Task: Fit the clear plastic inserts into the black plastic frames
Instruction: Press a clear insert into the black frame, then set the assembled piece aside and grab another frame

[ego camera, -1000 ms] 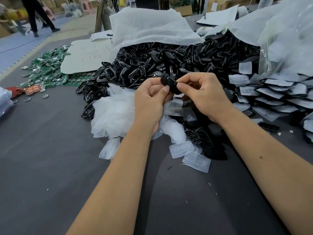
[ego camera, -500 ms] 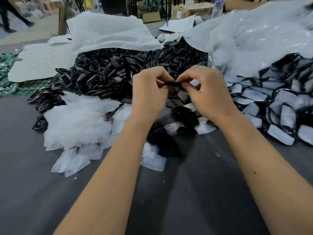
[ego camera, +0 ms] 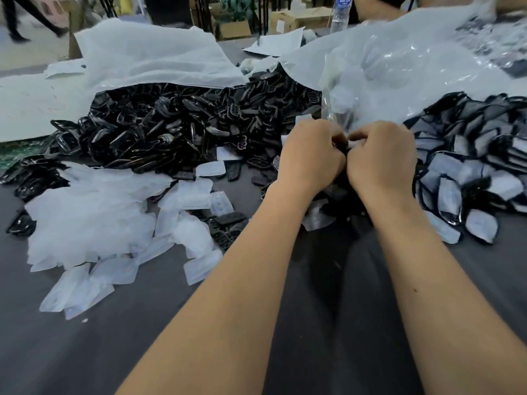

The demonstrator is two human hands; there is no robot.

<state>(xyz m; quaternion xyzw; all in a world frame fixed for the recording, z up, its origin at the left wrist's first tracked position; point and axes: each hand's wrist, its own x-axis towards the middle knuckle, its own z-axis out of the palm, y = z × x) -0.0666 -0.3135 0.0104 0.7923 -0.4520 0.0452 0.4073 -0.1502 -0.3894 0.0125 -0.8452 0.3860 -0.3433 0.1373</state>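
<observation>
My left hand (ego camera: 310, 158) and my right hand (ego camera: 382, 158) are pressed together, knuckles up, pinching one small black frame (ego camera: 345, 151) between the fingertips; most of it is hidden by the fingers. A heap of loose black frames (ego camera: 159, 132) lies beyond and to the left. Clear inserts (ego camera: 94, 218) are piled at the left on the grey table. Frames with inserts in them (ego camera: 470, 178) are stacked at the right.
A white bag (ego camera: 148, 55) covers the back of the black heap, and a crumpled clear plastic bag (ego camera: 399, 61) lies at the back right. A water bottle (ego camera: 340, 10) stands behind it. Bare grey table surface (ego camera: 85, 352) runs along the near edge.
Both hands have lowered and closed tighter around the black frame, knuckles now turned up. The view has swung right, bringing the stack of filled frames further into sight.
</observation>
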